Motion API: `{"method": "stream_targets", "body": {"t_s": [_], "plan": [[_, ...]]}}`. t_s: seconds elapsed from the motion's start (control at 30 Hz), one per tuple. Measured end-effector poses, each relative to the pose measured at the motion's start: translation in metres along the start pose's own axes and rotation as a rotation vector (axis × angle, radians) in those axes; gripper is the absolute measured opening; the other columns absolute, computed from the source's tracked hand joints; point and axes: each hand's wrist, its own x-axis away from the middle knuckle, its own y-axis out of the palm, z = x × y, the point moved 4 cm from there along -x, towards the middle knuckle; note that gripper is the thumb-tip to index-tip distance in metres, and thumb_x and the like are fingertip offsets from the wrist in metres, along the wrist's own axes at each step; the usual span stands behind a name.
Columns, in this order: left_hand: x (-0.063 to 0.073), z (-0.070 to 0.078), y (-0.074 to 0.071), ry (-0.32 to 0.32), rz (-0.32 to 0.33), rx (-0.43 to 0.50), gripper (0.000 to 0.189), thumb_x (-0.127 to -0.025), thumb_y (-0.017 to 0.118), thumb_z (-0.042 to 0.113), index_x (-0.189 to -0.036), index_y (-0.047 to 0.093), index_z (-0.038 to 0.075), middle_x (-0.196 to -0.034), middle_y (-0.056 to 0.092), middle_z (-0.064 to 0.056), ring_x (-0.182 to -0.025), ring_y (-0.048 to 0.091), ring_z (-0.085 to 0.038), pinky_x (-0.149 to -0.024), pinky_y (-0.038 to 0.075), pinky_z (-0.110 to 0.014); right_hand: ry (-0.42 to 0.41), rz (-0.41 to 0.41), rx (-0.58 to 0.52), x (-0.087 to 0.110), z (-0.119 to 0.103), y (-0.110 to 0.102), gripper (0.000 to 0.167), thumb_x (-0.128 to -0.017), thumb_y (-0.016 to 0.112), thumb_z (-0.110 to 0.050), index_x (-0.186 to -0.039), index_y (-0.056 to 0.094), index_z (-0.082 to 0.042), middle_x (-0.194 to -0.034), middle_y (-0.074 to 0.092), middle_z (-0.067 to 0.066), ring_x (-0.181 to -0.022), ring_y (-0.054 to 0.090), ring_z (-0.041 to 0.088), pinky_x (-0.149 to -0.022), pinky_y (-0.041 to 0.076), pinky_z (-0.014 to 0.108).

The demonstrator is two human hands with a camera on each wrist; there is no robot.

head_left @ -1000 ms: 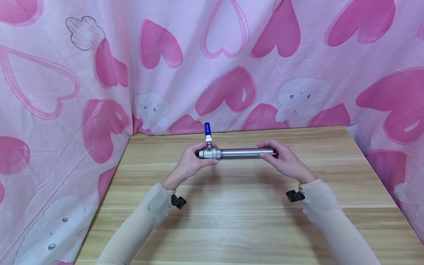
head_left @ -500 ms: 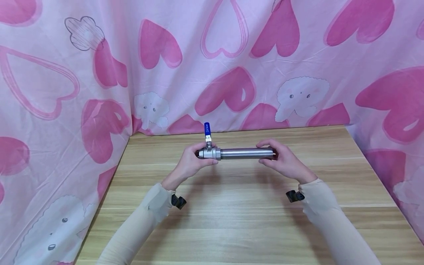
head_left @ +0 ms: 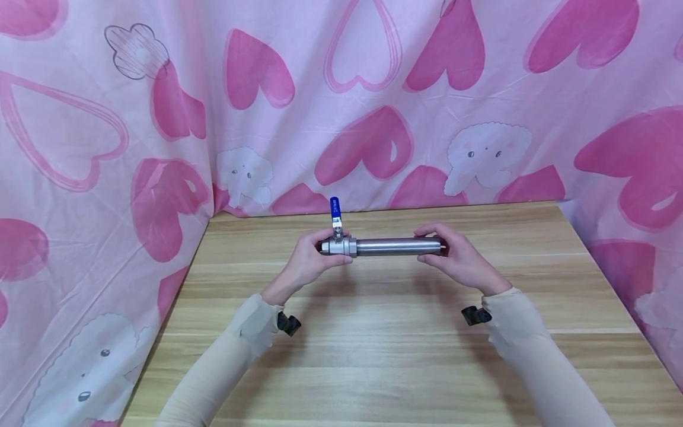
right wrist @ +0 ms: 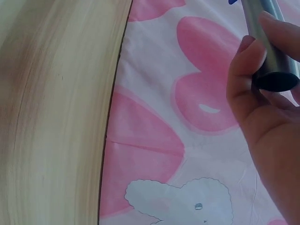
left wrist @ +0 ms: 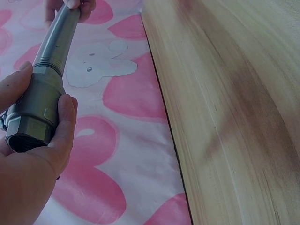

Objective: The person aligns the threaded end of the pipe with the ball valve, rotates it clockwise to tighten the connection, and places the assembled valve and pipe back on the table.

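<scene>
The head view looks forward and down from above and behind both hands, taking in the whole worktop and the heart-print cloth beyond. Each wrist view sits close beneath its own hand, looking along the steel pipe toward the opposite hand. All three share the pipe, the worktop edge and the cloth.

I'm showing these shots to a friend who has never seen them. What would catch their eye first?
Probably the steel pipe held level above the wooden table, with a valve on one end whose blue handle sticks straight up. The left hand grips the valve and the right hand holds the pipe's other end. Behind hangs a loud pink heart-print cloth.
</scene>
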Motion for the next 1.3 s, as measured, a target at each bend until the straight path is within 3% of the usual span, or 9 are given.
{"method": "stream_targets", "body": {"t_s": [0.33,0.57,0.83,1.3], "plan": [[0.0001,0.0005,-0.0006,0.001,-0.007,0.009,0.046,-0.074,0.085,0.023,-0.117,0.067,0.021,-0.109,0.069,-0.001,-0.092,0.060,-0.021,-0.079,0.050,-0.033,-0.012,0.007,0.014,-0.0009,0.0008,-0.0006,0.041,-0.086,0.072,-0.009,-0.123,0.056,-0.014,-0.112,0.064,0.006,-0.088,0.059,0.014,-0.072,0.051,0.022],[0.0003,0.0001,-0.0007,-0.020,-0.008,0.021,0.044,-0.074,0.084,0.024,-0.114,0.068,0.027,-0.111,0.069,0.001,-0.093,0.060,-0.021,-0.080,0.050,-0.033,-0.019,0.016,0.038,0.0005,0.0011,-0.0001,0.037,-0.088,0.070,-0.014,-0.123,0.057,-0.014,-0.109,0.064,0.005,-0.083,0.056,0.013,-0.068,0.048,0.022],[-0.0001,0.0018,-0.0005,-0.005,-0.010,0.011,0.047,-0.073,0.085,0.026,-0.117,0.067,0.023,-0.111,0.068,0.000,-0.093,0.060,-0.021,-0.081,0.050,-0.034,-0.008,0.013,0.051,0.0012,0.0015,-0.0010,0.032,-0.092,0.066,-0.017,-0.123,0.058,-0.016,-0.105,0.063,0.003,-0.080,0.052,0.013,-0.065,0.045,0.025],[-0.0004,0.0024,0.0005,-0.015,-0.004,0.014,0.047,-0.072,0.085,0.025,-0.116,0.068,0.026,-0.111,0.069,-0.001,-0.093,0.061,-0.020,-0.080,0.050,-0.032,0.031,0.012,0.032,0.0010,0.0009,-0.0010,0.027,-0.096,0.061,-0.023,-0.122,0.058,-0.015,-0.106,0.063,0.005,-0.082,0.053,0.016,-0.065,0.045,0.024]]}}
